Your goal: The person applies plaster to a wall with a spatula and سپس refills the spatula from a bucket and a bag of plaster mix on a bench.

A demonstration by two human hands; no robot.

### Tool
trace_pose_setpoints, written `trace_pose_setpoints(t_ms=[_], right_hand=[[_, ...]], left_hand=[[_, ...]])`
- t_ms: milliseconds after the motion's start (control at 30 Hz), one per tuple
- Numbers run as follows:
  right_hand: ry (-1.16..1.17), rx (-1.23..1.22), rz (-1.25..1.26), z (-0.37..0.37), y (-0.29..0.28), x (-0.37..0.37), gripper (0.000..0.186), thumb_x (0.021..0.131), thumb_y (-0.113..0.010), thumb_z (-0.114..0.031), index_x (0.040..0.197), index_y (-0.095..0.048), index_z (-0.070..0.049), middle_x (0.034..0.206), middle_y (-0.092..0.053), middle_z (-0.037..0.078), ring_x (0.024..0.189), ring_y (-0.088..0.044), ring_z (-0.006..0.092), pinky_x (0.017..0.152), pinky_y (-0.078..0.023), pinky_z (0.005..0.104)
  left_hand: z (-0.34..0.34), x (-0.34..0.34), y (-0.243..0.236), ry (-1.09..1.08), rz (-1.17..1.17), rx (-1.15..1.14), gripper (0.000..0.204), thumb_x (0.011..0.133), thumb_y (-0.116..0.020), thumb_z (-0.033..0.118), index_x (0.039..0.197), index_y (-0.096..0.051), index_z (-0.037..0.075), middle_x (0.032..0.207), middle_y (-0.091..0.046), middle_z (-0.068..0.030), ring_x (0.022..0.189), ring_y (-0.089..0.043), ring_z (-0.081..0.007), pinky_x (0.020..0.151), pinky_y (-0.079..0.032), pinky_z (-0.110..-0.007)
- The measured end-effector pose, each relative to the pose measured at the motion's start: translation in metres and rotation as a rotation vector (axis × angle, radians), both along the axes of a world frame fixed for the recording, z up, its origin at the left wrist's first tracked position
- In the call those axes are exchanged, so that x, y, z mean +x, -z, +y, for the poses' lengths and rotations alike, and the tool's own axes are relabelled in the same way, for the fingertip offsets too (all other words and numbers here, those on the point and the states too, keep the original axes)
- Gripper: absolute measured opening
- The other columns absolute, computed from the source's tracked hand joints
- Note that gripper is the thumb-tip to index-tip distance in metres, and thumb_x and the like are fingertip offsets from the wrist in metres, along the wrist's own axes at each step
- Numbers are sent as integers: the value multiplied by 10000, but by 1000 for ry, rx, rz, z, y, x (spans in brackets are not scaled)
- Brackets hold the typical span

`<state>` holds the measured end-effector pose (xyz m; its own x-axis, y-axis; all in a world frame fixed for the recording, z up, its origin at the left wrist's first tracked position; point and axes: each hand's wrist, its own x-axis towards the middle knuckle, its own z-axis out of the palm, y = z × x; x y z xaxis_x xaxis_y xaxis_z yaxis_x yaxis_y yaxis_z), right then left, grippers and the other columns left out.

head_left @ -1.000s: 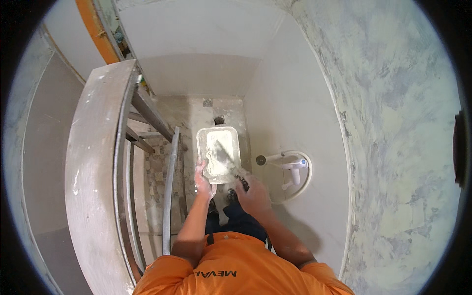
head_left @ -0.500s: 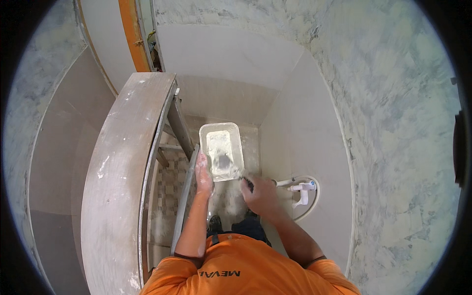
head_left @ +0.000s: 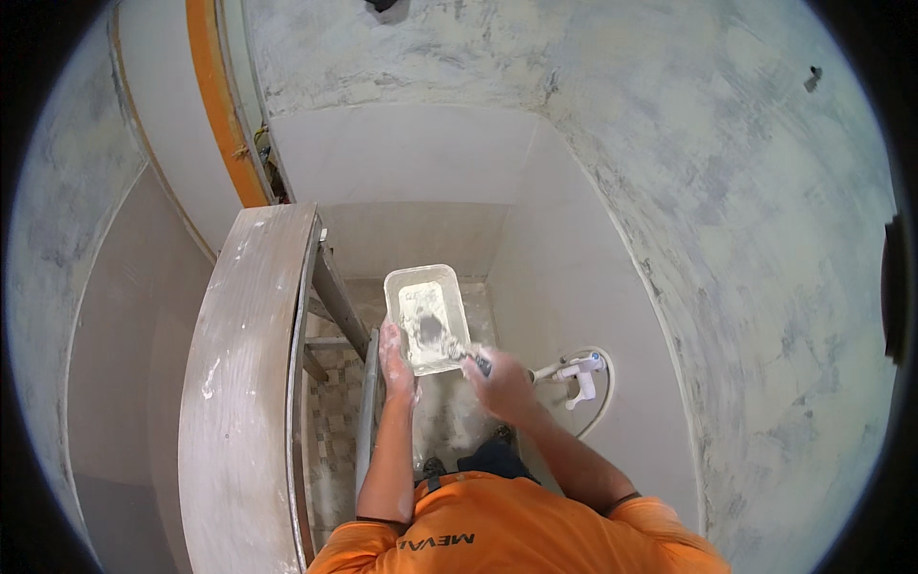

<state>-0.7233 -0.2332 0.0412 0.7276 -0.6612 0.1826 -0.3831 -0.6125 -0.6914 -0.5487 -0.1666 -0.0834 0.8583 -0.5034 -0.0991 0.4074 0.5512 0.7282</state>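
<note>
Between both hands, white tray (head_left: 426,316), left hand (head_left: 395,356) gripping edge, right hand (head_left: 499,383) perhaps holding tool

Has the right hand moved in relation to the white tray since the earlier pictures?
Yes, slightly. The right hand was below the white tray's lower edge, close to the left hand; now it sits further right, by the tray's lower right corner, toward the wall tap.

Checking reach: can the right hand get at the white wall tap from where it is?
Probably yes. The right hand holds a tool over the tray; the tap sits just to its right with nothing between them.
</note>
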Motion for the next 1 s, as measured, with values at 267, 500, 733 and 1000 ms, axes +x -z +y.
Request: trace_pose_setpoints(t_ms=[267,500,733,1000], right_hand=[[-19,-140,162,31,7,-11,317,961,-623,-357,1046,-687,-57,878,-706,251,829,-689,442,743,-544,553],[-93,-264,-23,17,-37,21,327,924,-664,-350,1078,-724,-68,835,-705,204,811,-675,438,749,-532,525],[-352,-342,-48,50,-83,8,276,897,-695,-274,1062,-750,-59,839,-707,214,763,-682,412,720,-540,468],[-653,-160,43,78,-155,15,317,891,-684,-315,1101,-767,-93,860,-726,191,809,-686,407,759,-547,467]], left_hand=[[15,15,1,-26,-170,26,611,1081,-450,401,1560,-345,36,1518,-477,-99,1362,-511,-263,1135,-422,-434],[51,-2,-76,23,-115,-61,528,1081,-444,375,1523,-395,92,1447,-525,-79,1324,-533,-224,1103,-451,-415],[104,-8,-116,-23,-178,-150,525,1035,-486,288,1521,-346,147,1451,-472,-103,1339,-495,-242,1101,-453,-434],[181,-28,-149,-209,-179,-89,562,1038,-496,309,1537,-322,121,1457,-460,-111,1356,-478,-236,1118,-431,-411]])
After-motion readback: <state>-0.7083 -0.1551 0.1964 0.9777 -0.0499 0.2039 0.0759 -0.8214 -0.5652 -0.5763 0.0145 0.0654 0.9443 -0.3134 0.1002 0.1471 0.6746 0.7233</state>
